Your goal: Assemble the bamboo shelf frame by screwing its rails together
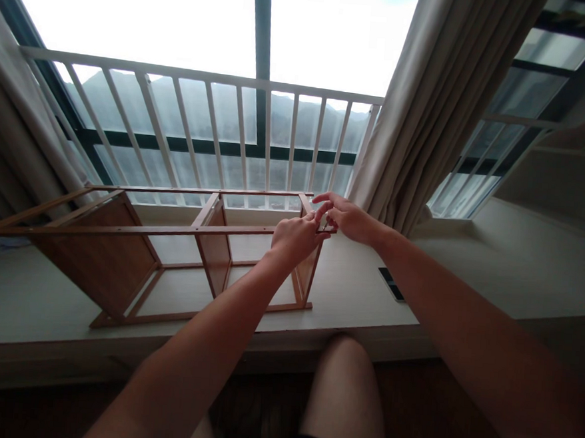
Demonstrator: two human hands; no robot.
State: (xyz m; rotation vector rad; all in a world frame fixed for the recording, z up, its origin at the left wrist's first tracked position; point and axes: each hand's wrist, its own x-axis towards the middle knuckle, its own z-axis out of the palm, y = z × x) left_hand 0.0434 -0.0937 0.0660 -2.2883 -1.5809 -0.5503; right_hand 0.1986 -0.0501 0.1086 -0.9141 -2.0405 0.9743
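A wooden shelf frame (120, 253) lies on its side on the wide pale window ledge (357, 297). My left hand (296, 238) is closed round the near top rail at the frame's right end. Just right of it, my right hand (345, 217) pinches something small at the same corner, too small to name. The two hands almost touch. The frame's shelves stand vertical: one large panel at the left, one in the middle, one at the right end behind my left hand.
A dark phone (392, 284) lies on the ledge right of the frame. Behind it stand a white railing (207, 79) and the window. A beige curtain (430, 108) hangs at the right. My knee (346, 383) is below the ledge edge.
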